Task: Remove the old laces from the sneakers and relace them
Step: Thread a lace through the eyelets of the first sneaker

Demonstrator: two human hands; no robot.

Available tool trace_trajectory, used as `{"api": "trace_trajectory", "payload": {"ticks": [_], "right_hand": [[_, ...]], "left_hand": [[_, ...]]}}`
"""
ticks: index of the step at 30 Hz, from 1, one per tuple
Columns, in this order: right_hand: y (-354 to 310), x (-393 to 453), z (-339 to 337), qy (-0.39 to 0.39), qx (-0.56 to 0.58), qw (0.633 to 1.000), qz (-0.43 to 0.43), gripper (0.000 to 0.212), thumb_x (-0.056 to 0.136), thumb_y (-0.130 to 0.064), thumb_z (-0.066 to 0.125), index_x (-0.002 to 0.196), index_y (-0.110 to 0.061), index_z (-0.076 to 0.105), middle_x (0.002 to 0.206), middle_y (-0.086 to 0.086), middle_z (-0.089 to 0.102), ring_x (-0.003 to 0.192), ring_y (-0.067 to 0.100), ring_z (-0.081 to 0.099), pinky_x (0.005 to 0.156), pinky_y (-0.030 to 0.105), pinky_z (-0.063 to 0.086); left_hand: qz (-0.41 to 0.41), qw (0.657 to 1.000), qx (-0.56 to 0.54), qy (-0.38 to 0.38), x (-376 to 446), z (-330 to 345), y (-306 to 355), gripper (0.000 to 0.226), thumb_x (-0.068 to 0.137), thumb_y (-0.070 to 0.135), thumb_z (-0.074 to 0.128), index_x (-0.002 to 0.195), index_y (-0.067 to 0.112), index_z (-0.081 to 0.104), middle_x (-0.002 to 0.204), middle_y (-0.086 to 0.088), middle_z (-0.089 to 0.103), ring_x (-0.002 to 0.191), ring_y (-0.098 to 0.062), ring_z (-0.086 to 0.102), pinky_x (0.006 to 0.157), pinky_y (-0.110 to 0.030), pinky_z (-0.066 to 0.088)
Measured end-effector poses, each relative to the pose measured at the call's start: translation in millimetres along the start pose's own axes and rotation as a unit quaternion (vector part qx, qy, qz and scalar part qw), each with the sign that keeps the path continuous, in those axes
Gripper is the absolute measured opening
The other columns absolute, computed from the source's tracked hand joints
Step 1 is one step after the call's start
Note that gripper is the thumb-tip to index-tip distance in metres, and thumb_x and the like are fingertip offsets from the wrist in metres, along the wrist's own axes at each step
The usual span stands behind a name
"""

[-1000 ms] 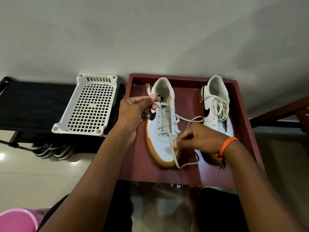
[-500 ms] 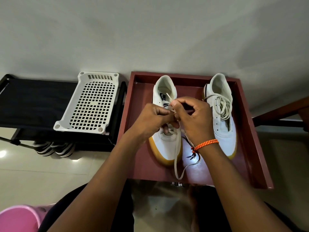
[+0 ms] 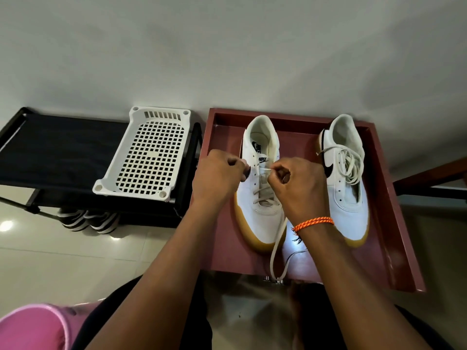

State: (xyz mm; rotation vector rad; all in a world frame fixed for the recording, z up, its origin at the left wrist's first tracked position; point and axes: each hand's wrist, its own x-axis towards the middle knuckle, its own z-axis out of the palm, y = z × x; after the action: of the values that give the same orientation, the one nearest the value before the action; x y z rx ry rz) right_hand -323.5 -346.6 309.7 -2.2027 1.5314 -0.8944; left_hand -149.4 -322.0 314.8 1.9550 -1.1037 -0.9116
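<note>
On tray (image 3: 222,248): left sneaker (image 3: 260,198), tongue reads "NIKE". Right hand (image 3: 298,188) fingers pinch lace (image 3: 276,251); left hand (image 3: 217,178) curled, grip unclear.

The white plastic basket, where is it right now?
In the head view the white plastic basket sits left of the red tray, resting on a black rack, beyond the left hand.

The right hand (image 3: 298,188) covers the lace (image 3: 265,171) tip and the left sneaker's (image 3: 260,198) upper eyelets.
</note>
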Motion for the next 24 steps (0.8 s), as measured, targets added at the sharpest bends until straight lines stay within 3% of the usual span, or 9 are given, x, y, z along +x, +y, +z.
{"api": "trace_trajectory", "payload": {"ticks": [3, 6, 10, 12, 14, 17, 24], "right_hand": [[0, -2, 1, -0.022, -0.027, 0.999, -0.007, 0.004, 0.092, -0.023, 0.078, 0.088, -0.022, 0.078, 0.082, -0.005, 0.07, 0.072, 0.013, 0.063, 0.066, 0.035, 0.055], [-3, -5, 1, -0.009, -0.095, 0.995, -0.029, 0.002, 0.093, -0.022, 0.078, 0.093, -0.021, 0.08, 0.084, 0.0, 0.07, 0.079, 0.024, 0.065, 0.061, 0.03, 0.047], [-6, -6, 4, -0.013, -0.16, 0.986, -0.042, 0.007, 0.092, -0.017, 0.073, 0.093, -0.016, 0.08, 0.087, 0.003, 0.062, 0.089, 0.03, 0.058, 0.061, 0.032, 0.041], [-6, -6, 6, -0.019, -0.172, 0.984, -0.041, 0.007, 0.09, -0.019, 0.075, 0.092, -0.017, 0.081, 0.103, 0.003, 0.059, 0.099, 0.028, 0.051, 0.071, 0.039, 0.046], [-5, -7, 8, -0.026, -0.163, 0.986, -0.02, 0.006, 0.087, -0.018, 0.078, 0.09, -0.02, 0.084, 0.126, 0.001, 0.058, 0.113, 0.029, 0.046, 0.086, 0.044, 0.048], [-3, -9, 15, -0.042, -0.113, 0.991, 0.052, 0.012, 0.082, -0.014, 0.082, 0.085, -0.025, 0.085, 0.148, -0.005, 0.052, 0.129, 0.031, 0.041, 0.102, 0.041, 0.042], [-4, -7, 23, -0.091, -0.019, 0.984, 0.154, 0.015, 0.085, -0.016, 0.082, 0.089, -0.031, 0.085, 0.16, -0.009, 0.043, 0.137, 0.03, 0.035, 0.108, 0.043, 0.038]], "left_hand": [[-0.009, 0.998, 0.056, 0.005, -1, 0, 2, 0.025, 0.095, 0.025, 0.064, 0.078, 0.025, 0.081, 0.07, 0.014, 0.075, 0.062, -0.016, 0.07, 0.071, -0.044, 0.065], [-0.013, 0.996, 0.087, -0.01, -3, -2, 4, 0.022, 0.096, 0.025, 0.064, 0.082, 0.026, 0.081, 0.075, 0.013, 0.076, 0.07, -0.013, 0.07, 0.066, -0.035, 0.059], [-0.01, 0.99, 0.137, -0.026, -4, -2, 2, 0.022, 0.094, 0.024, 0.061, 0.084, 0.028, 0.081, 0.08, 0.01, 0.078, 0.074, -0.018, 0.073, 0.067, -0.034, 0.061], [-0.008, 0.989, 0.142, -0.046, -4, -2, 1, 0.02, 0.094, 0.023, 0.063, 0.085, 0.027, 0.08, 0.081, 0.01, 0.079, 0.073, -0.019, 0.073, 0.071, -0.037, 0.063], [-0.005, 0.988, 0.142, -0.059, -5, -2, 0, 0.015, 0.094, 0.025, 0.066, 0.088, 0.026, 0.079, 0.081, 0.011, 0.079, 0.072, -0.015, 0.073, 0.074, -0.037, 0.063], [0.003, 0.988, 0.14, -0.059, -5, -2, 2, 0.013, 0.097, 0.029, 0.071, 0.089, 0.025, 0.081, 0.078, 0.011, 0.079, 0.071, -0.012, 0.073, 0.075, -0.036, 0.064], [0.018, 0.989, 0.133, -0.057, -2, -1, 0, 0.019, 0.097, 0.028, 0.074, 0.08, 0.024, 0.082, 0.074, 0.01, 0.078, 0.067, -0.009, 0.074, 0.073, -0.039, 0.066]]}}
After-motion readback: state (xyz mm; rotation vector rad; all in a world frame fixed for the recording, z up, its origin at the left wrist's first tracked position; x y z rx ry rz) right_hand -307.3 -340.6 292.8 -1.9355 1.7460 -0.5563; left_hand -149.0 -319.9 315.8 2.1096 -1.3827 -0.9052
